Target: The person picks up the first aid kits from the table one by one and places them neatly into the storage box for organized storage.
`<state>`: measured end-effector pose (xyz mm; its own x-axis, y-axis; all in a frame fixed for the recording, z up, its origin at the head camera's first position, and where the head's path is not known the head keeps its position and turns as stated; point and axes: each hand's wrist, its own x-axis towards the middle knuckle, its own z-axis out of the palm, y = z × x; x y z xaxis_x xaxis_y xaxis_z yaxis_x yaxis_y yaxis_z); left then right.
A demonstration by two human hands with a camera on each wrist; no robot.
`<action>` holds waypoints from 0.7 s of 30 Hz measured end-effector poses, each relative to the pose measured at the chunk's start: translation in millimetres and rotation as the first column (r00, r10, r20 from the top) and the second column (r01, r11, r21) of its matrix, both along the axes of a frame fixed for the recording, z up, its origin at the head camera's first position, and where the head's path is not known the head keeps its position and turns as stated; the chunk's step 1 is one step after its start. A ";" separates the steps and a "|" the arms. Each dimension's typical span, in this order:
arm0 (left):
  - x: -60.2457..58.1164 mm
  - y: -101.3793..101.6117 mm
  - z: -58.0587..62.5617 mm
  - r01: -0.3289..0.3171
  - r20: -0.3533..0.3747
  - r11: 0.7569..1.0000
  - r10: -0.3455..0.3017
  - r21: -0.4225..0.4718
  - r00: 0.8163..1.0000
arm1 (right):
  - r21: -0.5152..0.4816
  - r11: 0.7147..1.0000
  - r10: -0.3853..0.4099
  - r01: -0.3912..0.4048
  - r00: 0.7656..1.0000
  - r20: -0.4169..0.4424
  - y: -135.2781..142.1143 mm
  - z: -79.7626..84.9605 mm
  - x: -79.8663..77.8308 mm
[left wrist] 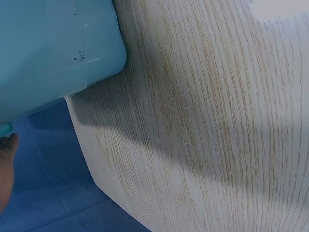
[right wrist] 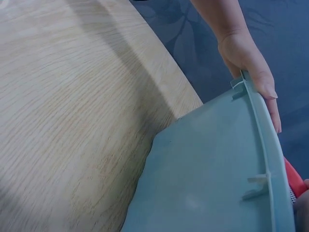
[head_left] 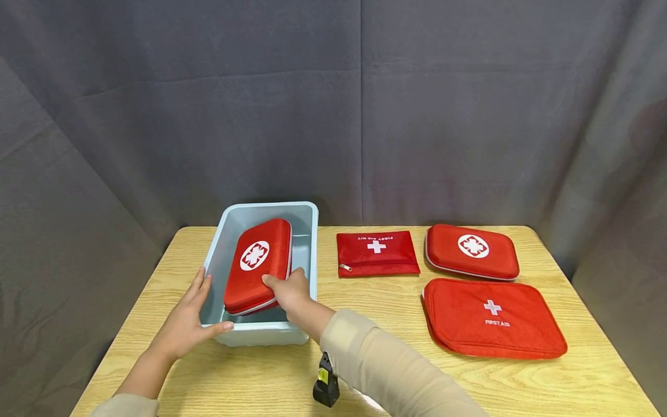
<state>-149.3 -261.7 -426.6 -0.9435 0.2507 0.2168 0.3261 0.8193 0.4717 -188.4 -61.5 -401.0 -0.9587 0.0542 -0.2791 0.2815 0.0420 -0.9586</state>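
Observation:
A red hard-shell first aid case [head_left: 250, 260] with a white round emblem lies tilted inside the light blue-grey plastic bin [head_left: 271, 327]. My right hand [head_left: 290, 292] grips the case at its near right corner, thumb on top and the other fingers hidden beneath. At the bin's near left corner is my left hand [head_left: 183, 324], its fingers spread along the left rim and its thumb along the front rim. The right wrist view shows this left hand [right wrist: 248, 63] against the bin's edge, with a sliver of the red case [right wrist: 293, 176] behind the rim.
Right of the bin, a flat red zip pouch [head_left: 377, 253] lies on the wooden table [head_left: 375, 324]. Farther right are another red hard case [head_left: 448, 246] and, nearer me, a larger soft red first aid bag [head_left: 479, 336]. A grey curtain [head_left: 443, 133] hangs behind the table.

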 end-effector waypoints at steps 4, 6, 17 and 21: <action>-0.3 -0.4 -0.8 -0.003 -0.002 1.000 0.003 -0.005 1.000 | 0.060 0.998 0.003 -0.004 1.000 0.007 -0.7 -1.2 -0.3; -0.5 -0.5 -1.0 -0.004 -0.001 1.000 0.004 -0.004 1.000 | 0.074 0.997 0.006 -0.007 1.000 0.015 -1.2 -2.0 -0.6; -0.7 -1.8 -1.7 -0.003 -0.019 1.000 0.003 -0.006 1.000 | 0.099 0.995 0.003 -0.011 0.997 0.079 -4.4 -4.9 -4.4; -0.4 -1.6 -2.0 -0.001 -0.021 1.000 0.001 -0.005 1.000 | 0.104 0.994 0.008 -0.017 0.996 0.084 -3.7 -5.1 -4.6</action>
<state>-149.8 -263.3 -428.5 -0.9388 0.2512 0.2356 0.3354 0.8220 0.4603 -193.0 -65.3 -406.1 -0.9332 0.0756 -0.3514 0.3590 0.1447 -0.9221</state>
